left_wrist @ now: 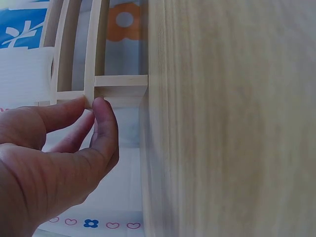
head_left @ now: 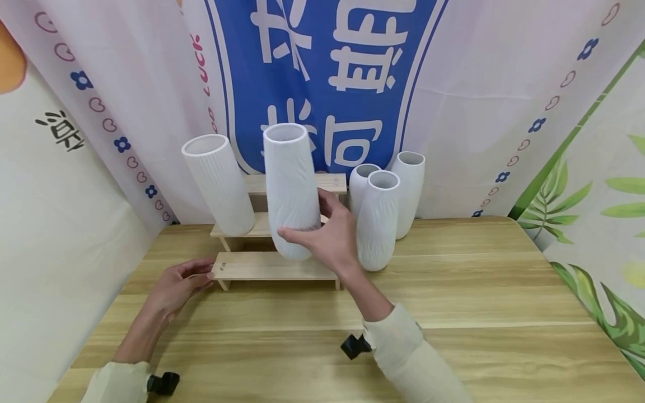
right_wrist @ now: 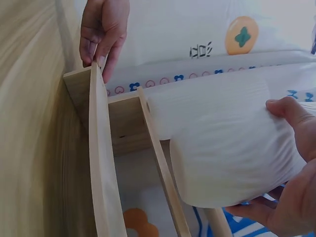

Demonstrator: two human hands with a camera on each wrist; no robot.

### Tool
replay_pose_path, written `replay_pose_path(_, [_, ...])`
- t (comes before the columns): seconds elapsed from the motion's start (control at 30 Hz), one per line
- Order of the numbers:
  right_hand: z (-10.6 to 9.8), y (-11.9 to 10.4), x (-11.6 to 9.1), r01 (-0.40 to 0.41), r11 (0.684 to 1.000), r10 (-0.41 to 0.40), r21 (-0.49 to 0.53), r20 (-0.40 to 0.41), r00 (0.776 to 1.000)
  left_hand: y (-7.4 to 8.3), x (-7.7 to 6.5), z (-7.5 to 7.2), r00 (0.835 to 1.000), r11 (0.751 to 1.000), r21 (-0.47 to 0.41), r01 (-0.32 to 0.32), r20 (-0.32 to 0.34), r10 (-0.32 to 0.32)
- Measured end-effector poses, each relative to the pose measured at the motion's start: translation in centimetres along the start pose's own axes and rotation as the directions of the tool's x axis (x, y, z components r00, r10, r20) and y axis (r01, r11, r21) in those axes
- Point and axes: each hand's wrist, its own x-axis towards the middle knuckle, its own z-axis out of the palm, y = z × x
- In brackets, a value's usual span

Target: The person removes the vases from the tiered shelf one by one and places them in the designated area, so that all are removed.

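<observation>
My right hand [head_left: 335, 235] grips a tall white textured vase [head_left: 291, 184] around its lower part, with thumb and fingers on either side. This vase is upright over a three-step wooden stand [head_left: 277, 266]; the right wrist view shows its base [right_wrist: 192, 192] close to the middle step, contact unclear. At the stand's left end, my left hand [head_left: 176, 285] pinches the lowest board between thumb and fingers, seen closely in the left wrist view, where the hand [left_wrist: 64, 153] covers the board's corner. A ribbed white vase [head_left: 216, 184] stands on the middle step's left part.
Three more white vases cluster on the table to the right of the stand: a front one [head_left: 378, 224], a rear one [head_left: 409, 196] and a partly hidden one [head_left: 359, 182]. A printed curtain [head_left: 463, 112] hangs behind the wood-grain table [head_left: 453, 313].
</observation>
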Motion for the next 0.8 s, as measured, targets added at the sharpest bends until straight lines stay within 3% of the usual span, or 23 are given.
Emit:
replay_pose_path(0.17, [-2.4,0.0,-2.0,0.016,0.999,-0.016,0.033,0.011,1.000,0.0,0.0,0.0,1.000,1.000,-0.011,0.010,-0.009,-0.010])
replay_pose_path(0.43, [-6.8,-0.5,-4.7,-0.026,0.998,0.024,0.063,0.039,0.999,0.0,0.0,0.0,1.000,1.000,-0.013,0.004,-0.008,-0.004])
replay_pose_path(0.8, [-12.0,-0.2,-6.1,-0.018,0.999,0.018,-0.037,-0.015,1.000,0.2,0.0,0.0,0.999,1.000,-0.012,0.023,-0.022,-0.023])
